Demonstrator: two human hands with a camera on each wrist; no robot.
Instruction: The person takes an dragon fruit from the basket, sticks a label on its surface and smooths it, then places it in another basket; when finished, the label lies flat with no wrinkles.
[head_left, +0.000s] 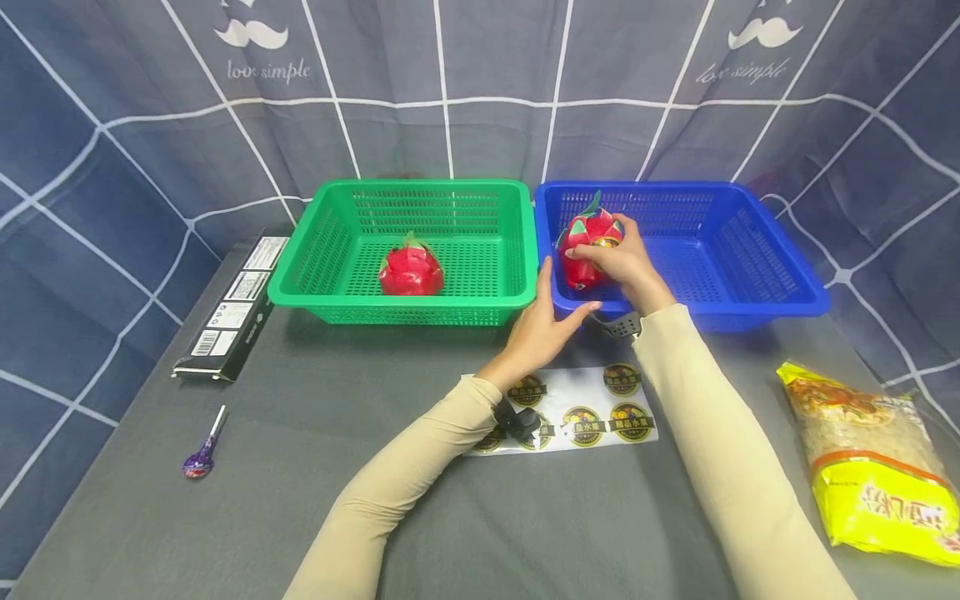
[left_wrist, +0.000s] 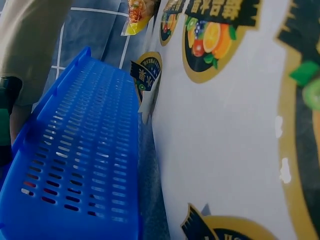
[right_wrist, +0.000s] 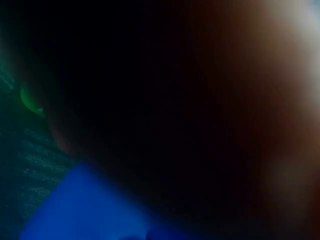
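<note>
Cloth [head_left: 495,137] printed with white grid lines is hung behind the far edge of the grey counter [head_left: 247,533]. Along that edge a blue basket [head_left: 768,242] is placed right of centre, and just beside it, on its left, a green basket [head_left: 405,314] is set. Toward the counter's right edge a yellow-ended bag [head_left: 870,467] is laid flat. A white sticker sheet [head_left: 566,392] is spread in front of the blue basket, partly covered by the left wrist. By the left edge a long black-and-white box [head_left: 232,308] is seen.

Of the hands, the left [head_left: 538,329] is held with fingers extended and thumb spread at the blue basket's near left corner; whether the rim is pressed cannot be told. By the right [head_left: 626,258], curled fingers are closed round a red dragon fruit [head_left: 579,267] inside that same corner. A second dragon fruit [head_left: 411,273] is contained in the green basket, toward its near edge. Near the counter's left edge a lollipop [head_left: 204,454] is left lying. On the gripped fruit a small label [head_left: 606,242] is shown beside the fingers.
</note>
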